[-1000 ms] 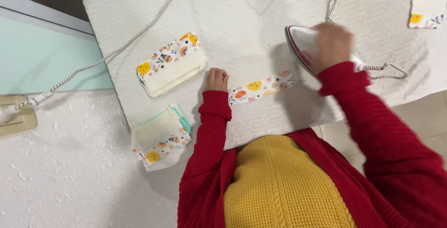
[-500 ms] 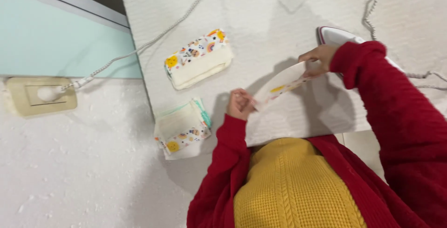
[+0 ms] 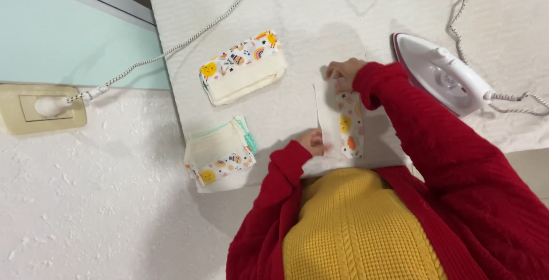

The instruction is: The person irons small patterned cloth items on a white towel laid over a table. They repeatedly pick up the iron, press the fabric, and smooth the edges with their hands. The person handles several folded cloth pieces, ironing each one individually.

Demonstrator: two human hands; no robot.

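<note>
A narrow strip of cloth (image 3: 343,123), white on one side and printed with small coloured figures on the other, lies lengthwise toward me on the white ironing pad (image 3: 320,17). My left hand (image 3: 313,142) pinches its near end at the pad's front edge. My right hand (image 3: 344,71) grips its far end. Both arms are in red sleeves over a yellow knit top. The white and red iron (image 3: 440,74) rests flat on the pad just right of my right arm, untouched.
A folded stack of printed and cream cloth (image 3: 243,68) lies on the pad to the left. A second, looser stack (image 3: 220,154) hangs over the pad's front left corner. The iron's braided cord (image 3: 171,48) runs to a beige wall socket (image 3: 43,108).
My right hand left the iron and took the strip's far end. Both hands turned the strip from lying crosswise to lying lengthwise. The view shifted right.
</note>
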